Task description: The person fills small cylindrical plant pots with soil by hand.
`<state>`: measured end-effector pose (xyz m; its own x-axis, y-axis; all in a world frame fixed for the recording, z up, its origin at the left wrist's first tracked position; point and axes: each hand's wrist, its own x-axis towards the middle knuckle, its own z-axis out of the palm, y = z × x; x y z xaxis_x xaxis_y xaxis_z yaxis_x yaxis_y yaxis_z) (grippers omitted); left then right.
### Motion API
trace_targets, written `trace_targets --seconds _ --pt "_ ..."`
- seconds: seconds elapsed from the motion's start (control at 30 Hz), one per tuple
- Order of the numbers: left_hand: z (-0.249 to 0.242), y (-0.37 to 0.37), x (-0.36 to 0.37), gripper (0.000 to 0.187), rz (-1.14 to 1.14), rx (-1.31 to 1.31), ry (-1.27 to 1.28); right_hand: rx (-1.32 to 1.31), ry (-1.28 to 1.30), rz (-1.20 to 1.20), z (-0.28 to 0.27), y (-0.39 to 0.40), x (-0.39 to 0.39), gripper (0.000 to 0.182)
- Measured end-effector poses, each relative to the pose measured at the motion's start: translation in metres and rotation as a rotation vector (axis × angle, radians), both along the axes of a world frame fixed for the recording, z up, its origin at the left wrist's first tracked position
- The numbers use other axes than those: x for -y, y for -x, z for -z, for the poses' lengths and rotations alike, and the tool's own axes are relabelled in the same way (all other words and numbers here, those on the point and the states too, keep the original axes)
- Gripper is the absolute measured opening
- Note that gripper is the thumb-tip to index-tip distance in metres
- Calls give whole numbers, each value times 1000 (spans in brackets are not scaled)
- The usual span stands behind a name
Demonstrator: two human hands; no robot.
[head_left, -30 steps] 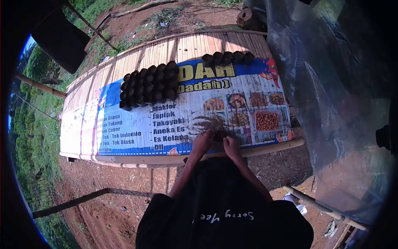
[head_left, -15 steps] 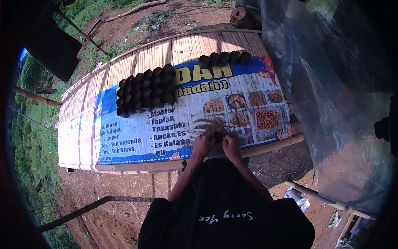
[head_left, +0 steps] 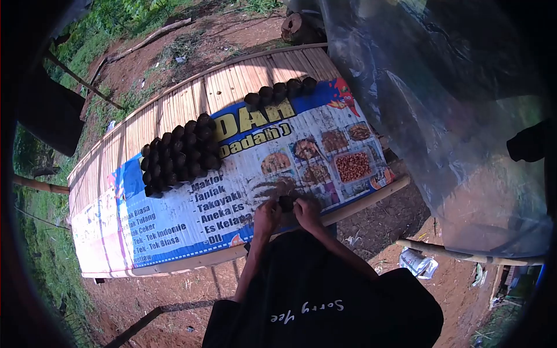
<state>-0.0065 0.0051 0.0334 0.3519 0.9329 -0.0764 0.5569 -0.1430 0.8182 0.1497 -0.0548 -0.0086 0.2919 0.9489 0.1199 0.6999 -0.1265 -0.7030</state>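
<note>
My left hand (head_left: 266, 217) and my right hand (head_left: 307, 212) are together at the near edge of the bamboo table (head_left: 174, 101), both closed around a small black soil-filled bag (head_left: 286, 202) between them. The bag rests on a printed food banner (head_left: 191, 209) spread over the table. A block of several filled black bags (head_left: 177, 153) stands at the banner's far left. A short row of the same bags (head_left: 281, 91) lines the far edge. A patch of loose dark soil (head_left: 272, 187) lies just beyond my hands.
A large clear plastic sheet (head_left: 441, 116) hangs at the right. Bare red earth lies under and around the table. A bamboo pole (head_left: 458, 253) and a crumpled white wrapper (head_left: 418, 262) are on the ground at the right. A log stump (head_left: 299, 26) is beyond the table.
The view has swung, so the table and bags sit further left and lower. My hands stay together at the table's near edge, still around the small black bag.
</note>
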Motion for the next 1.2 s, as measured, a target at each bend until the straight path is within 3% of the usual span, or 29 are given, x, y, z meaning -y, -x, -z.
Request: trace_targets --seconds 0.1,0.27,0.4,0.47,0.53,0.67,0.8,0.87,0.97,1.2 --pt "3 2 -4 16 12 -34 80 -2 16 -41 -2 -1 0 19" --pt "4 2 1 16 15 -34 -38 -68 -75 -63 -24 -7 -1 15" --pt "-2 3 0 12 -20 -18 -42 -56 21 -168 -15 -21 -1 14" --pt "-4 7 3 12 -15 -45 -13 -84 -74 -23 -14 -37 -4 11" --pt "-2 11 4 12 -11 -73 6 57 -161 129 -23 -68 -15 9" --pt "0 16 6 15 -40 -21 29 124 -91 310 -18 -154 -30 11" --pt "-7 19 6 18 -99 -32 13 -45 42 214 -14 -197 -41 17" --pt "-11 21 6 19 -117 -6 42 51 158 115 -23 -198 -45 20" --pt "-10 23 5 21 -138 18 92 39 216 164 -24 -193 -48 21" --pt "4 32 7 22 -169 -7 55 244 117 148 -3 -203 -45 12"
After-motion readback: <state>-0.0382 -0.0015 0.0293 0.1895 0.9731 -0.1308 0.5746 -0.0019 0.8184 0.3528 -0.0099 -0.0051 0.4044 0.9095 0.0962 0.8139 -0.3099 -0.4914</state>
